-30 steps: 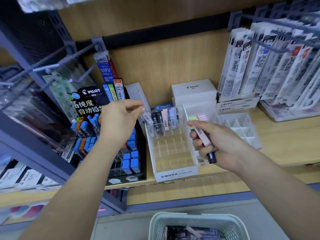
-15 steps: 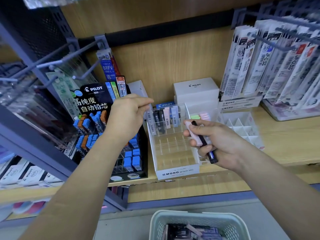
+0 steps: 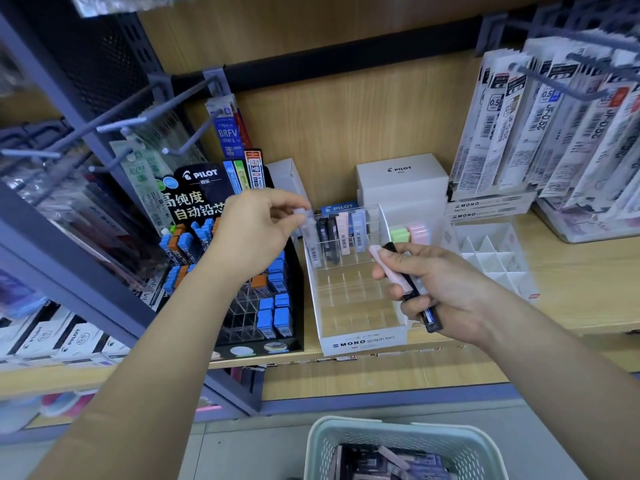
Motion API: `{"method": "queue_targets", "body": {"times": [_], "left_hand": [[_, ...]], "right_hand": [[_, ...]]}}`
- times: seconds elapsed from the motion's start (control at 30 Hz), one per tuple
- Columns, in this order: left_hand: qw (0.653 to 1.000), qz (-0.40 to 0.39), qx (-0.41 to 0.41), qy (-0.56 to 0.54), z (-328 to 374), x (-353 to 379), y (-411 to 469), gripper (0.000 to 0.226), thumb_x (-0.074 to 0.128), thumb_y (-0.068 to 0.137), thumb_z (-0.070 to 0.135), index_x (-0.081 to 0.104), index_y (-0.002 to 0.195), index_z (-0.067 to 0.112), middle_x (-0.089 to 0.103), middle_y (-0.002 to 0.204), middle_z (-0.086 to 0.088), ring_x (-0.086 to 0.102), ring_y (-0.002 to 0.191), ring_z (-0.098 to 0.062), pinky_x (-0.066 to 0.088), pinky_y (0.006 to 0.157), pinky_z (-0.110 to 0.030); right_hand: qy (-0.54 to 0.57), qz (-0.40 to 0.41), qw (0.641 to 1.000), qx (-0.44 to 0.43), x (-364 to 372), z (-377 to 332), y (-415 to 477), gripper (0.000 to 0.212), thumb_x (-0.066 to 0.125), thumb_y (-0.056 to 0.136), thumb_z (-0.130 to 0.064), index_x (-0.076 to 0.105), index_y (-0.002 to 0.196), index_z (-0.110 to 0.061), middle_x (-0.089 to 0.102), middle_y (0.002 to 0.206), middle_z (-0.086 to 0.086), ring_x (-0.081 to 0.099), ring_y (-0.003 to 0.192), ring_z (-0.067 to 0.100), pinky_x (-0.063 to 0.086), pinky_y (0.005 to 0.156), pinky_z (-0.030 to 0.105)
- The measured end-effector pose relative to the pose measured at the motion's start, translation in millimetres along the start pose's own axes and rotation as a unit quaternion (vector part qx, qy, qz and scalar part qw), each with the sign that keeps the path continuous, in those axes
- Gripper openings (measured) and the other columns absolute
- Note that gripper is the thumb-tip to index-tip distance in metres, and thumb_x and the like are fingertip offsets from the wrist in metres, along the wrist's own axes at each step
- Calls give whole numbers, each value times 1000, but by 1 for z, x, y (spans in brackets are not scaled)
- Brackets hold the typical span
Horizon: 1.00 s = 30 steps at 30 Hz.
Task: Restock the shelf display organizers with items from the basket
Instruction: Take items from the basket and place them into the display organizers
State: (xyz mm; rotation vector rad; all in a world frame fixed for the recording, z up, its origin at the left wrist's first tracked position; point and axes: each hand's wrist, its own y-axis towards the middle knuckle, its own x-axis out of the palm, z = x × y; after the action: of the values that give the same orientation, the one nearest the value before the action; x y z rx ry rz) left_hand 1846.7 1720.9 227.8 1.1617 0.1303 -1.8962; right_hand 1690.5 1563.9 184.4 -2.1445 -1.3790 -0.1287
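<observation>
1. Your left hand (image 3: 256,233), in the middle of the frame, is pinching the top of a pale case (image 3: 300,212) between thumb and fingers (image 3: 292,202). Its lower end is apparently sitting in the rear left slot of the organizer (image 3: 360,337).
2. Your right hand (image 3: 443,289), right of centre, is curling its fingers round a pink case (image 3: 391,271) and a black case (image 3: 426,313). Both are lying slanted across the palm, over the organizer's right wall.
3. These cases are looking light, stiff and smooth-sided, so they are probably slipping easily against each other. You should be taking each one by its upper end, narrow sides between thumb and forefinger. That is leaving the lower end free to enter a slot.
4. They are showing as slim, flat plastic sticks in pastel or black. Barcode labels are showing on those standing in the rear row.
5. More are lying in the basket (image 3: 346,438) at the bottom edge of the frame.
</observation>
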Motion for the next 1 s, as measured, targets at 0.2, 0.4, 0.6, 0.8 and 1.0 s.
{"method": "queue_targets", "body": {"times": [0.2, 0.4, 0.6, 0.8, 1.0], "left_hand": [[991, -100, 24, 86, -7, 19, -14, 16, 71, 85, 19, 72, 101, 22, 62, 79, 16, 57, 75, 4, 53, 81, -20], [989, -87, 52, 111, -16, 34, -14, 17, 72, 84, 20, 74, 101, 20, 62, 91, 9, 55, 86, -3, 44, 82, -18], [978, -93, 84, 168, -13, 41, -12, 18, 68, 85, 15, 74, 102, 15, 60, 101, 0, 55, 98, -17, 44, 87, -27], [984, -72, 72, 146, -9, 43, -13, 14, 64, 85, 10, 72, 94, 17, 60, 92, 1, 57, 83, -8, 50, 81, -29], [961, -154, -98, -207, 34, 34, -28, 17, 65, 89, 30, 74, 90, 16, 68, 67, 2, 54, 55, -3, 48, 56, -20]], "right_hand": [[-17, 0, 1000, -4, 1, 1, -1, 11, 63, 92, -13, 58, 99, -6, 64, 71, 6, 48, 44, 11, 25, 29, 14], [-29, 2, 1000, -7, 1, 0, -1, 9, 64, 91, -13, 61, 97, -7, 65, 72, 7, 50, 45, 11, 26, 29, 14], [-7, 16, 1000, 12, 0, 1, 0, 14, 56, 92, -4, 63, 105, -2, 64, 74, 10, 53, 46, 13, 26, 29, 15], [36, 15, 999, 32, 2, 2, -1, 12, 52, 94, -5, 61, 101, -5, 67, 76, 10, 54, 49, 14, 26, 29, 14], [-34, -31, 999, -26, 7, 4, -4, 16, 61, 91, -12, 61, 107, -10, 71, 82, 9, 56, 50, 12, 22, 31, 14]]}}
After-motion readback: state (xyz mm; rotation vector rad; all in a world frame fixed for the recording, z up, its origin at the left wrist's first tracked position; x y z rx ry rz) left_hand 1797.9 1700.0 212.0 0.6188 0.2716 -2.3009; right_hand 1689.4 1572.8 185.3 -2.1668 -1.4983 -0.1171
